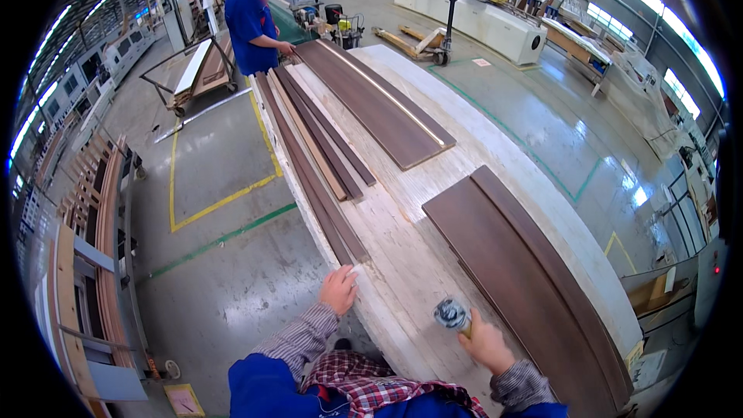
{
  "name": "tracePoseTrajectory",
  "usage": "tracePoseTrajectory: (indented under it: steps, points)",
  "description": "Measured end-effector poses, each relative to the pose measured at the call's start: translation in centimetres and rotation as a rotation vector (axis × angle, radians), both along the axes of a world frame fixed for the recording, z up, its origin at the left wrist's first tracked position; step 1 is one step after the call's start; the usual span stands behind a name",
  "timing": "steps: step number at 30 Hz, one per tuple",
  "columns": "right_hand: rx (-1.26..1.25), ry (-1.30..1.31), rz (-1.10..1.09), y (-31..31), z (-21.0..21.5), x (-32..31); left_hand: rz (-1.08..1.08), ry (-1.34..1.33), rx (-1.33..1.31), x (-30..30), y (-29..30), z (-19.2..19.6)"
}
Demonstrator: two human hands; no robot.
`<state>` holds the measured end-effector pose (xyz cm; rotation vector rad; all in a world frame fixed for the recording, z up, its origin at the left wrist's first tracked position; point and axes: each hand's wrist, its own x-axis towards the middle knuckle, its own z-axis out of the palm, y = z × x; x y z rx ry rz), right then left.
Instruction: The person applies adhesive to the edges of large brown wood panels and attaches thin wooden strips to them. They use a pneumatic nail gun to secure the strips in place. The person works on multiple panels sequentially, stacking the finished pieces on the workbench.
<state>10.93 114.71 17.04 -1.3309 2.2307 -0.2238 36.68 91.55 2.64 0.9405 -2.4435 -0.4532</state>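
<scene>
- Head view: my left hand [339, 289] lies flat, fingers down, on the near edge of the long pale workbench [433, 186], touching the end of the dark narrow strips [313, 178].
- My right hand [486, 342] is closed around a small roll-like object [452, 314], held over the bench.
- Wide dark panels [526, 271] lie just right of it.
- A second person in blue [251, 23] stands at the far end.

Long pale workbench [402, 263] bears dark boards [526, 279] and strips [317, 162].
</scene>
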Motion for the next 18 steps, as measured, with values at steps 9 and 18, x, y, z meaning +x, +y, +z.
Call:
tracePoseTrajectory:
  steps: [9, 18]
  points:
    - [-0.171, 0.181, -0.336, -0.4, -9.5, 6.5, -0.216, -0.496, -0.22, -4.0, -15.0, 0.3]
    - [-0.009, 0.45, -0.712, -5.1, -12.4, 10.6, -0.414, -0.481, -0.167, -1.4, -27.3, -0.6]
